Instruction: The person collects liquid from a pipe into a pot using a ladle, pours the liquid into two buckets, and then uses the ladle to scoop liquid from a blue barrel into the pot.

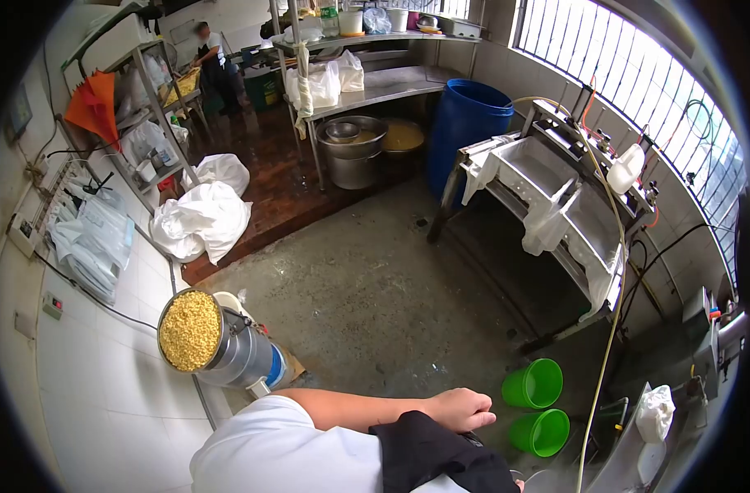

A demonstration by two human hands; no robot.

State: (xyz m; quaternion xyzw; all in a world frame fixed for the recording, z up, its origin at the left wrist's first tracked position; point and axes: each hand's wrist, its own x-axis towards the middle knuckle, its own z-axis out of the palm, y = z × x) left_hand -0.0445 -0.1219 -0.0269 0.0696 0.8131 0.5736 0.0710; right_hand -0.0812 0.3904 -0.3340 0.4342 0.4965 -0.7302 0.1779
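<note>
My left hand is closed in a fist in front of my black apron, with the forearm bent across my body. The inside of the fist is hidden, so I cannot make out whether it holds anything. Only a sliver of my right hand shows at the bottom edge, beside a shiny metal rim; its fingers are hidden. To the right of my left hand, two green buckets sit on the floor. Off to the left, a metal hopper on a machine is heaped with yellow beans.
Two metal troughs draped with cloth stand at the right, behind a hanging hose. A blue barrel and metal pots are farther back. White sacks rest near a raised floor edge. Another person stands at the far left.
</note>
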